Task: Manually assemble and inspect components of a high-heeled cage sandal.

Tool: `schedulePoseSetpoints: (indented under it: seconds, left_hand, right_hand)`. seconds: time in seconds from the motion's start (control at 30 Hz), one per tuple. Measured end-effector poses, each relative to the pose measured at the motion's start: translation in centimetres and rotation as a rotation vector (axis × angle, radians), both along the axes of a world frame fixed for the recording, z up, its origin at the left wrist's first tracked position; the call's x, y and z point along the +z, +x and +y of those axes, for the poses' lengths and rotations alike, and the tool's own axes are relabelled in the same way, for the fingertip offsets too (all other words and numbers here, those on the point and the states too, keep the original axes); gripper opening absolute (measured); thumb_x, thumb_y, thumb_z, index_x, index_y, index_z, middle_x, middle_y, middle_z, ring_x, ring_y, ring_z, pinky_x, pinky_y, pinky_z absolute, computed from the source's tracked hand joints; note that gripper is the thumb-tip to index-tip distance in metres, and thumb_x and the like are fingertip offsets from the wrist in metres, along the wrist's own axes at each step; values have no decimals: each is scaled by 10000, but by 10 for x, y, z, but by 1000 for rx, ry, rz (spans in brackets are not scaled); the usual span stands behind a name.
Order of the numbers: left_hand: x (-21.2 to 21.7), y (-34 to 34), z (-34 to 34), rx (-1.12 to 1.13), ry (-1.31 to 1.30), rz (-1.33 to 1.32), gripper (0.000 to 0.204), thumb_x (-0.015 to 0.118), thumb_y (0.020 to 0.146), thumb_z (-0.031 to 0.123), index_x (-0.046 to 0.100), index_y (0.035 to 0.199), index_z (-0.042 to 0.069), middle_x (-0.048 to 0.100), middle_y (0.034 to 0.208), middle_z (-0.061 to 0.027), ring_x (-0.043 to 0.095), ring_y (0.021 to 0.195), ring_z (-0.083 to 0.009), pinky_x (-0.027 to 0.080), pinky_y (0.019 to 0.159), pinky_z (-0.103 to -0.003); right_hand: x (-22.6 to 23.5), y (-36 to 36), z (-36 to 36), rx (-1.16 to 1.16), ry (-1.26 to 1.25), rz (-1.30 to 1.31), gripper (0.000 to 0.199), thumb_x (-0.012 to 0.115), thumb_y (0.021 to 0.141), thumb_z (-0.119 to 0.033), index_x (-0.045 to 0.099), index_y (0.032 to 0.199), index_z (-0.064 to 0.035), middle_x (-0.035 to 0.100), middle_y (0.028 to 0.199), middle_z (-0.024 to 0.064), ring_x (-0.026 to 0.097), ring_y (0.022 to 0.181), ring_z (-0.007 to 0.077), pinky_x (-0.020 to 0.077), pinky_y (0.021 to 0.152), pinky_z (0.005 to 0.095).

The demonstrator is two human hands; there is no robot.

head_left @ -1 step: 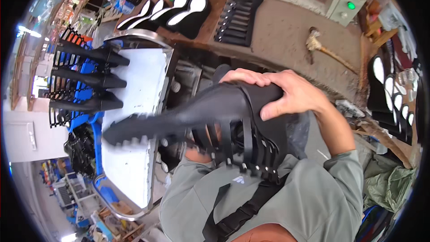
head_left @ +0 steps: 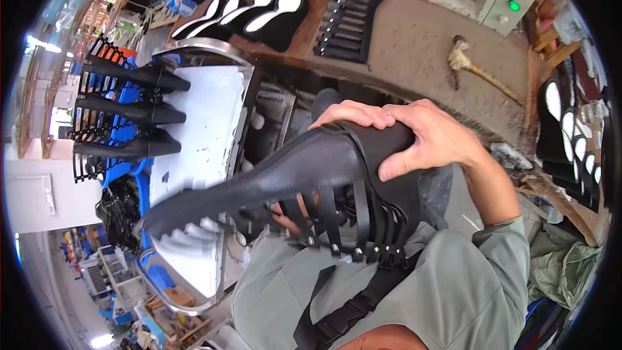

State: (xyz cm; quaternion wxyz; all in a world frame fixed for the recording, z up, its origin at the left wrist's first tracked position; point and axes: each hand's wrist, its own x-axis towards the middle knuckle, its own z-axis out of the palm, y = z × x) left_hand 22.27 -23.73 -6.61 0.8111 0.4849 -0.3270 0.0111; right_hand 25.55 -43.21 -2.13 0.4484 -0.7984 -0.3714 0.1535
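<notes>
A tall black strappy boot (head_left: 324, 159) lies across in front of my chest, its long narrow shaft reaching left over a white board. Its side has a row of open straps with metal studs, and a zip runs along the upper edge. My right hand (head_left: 437, 136) grips the boot's right end, thumb on the near side. Fingers of my left hand (head_left: 353, 113) curl over the far edge, meeting the right hand's fingers. The left forearm passes beneath the boot, with some skin showing between the straps. The shaft's far end is blurred.
Three similar black boots (head_left: 133, 110) lie on a rack at left beside the white board (head_left: 191, 175). On the bench behind are black wedge soles with white tops (head_left: 285, 16), another strappy boot (head_left: 350, 19) and a hammer (head_left: 476, 71). More wedge soles (head_left: 567, 136) stand at right.
The boot's shaft has swung slightly left and down at its far end, turning more of the strapped side and zip into view. Both hands keep their hold.
</notes>
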Motion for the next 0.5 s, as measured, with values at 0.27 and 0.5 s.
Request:
schedulePoseSetpoints:
  seconds: [0.27,0.5]
  left_hand:
    - [13,-13,-9,37,-383,-156,307,589,914,291,519,975,-1,577,964,-169,595,973,-326,422,965,-475]
    - [17,-11,0,56,-289,-82,229,606,907,209,531,955,-2,589,951,-163,613,946,-336,456,924,-482]
  right_hand:
    - [14,5,15,166,50,-115,667,829,536,-579,581,773,-7,557,640,124,582,604,326,444,552,371]
    - [5,3,13,90,4,-115,684,799,559,-614,598,756,10,554,590,134,579,563,324,448,528,364]
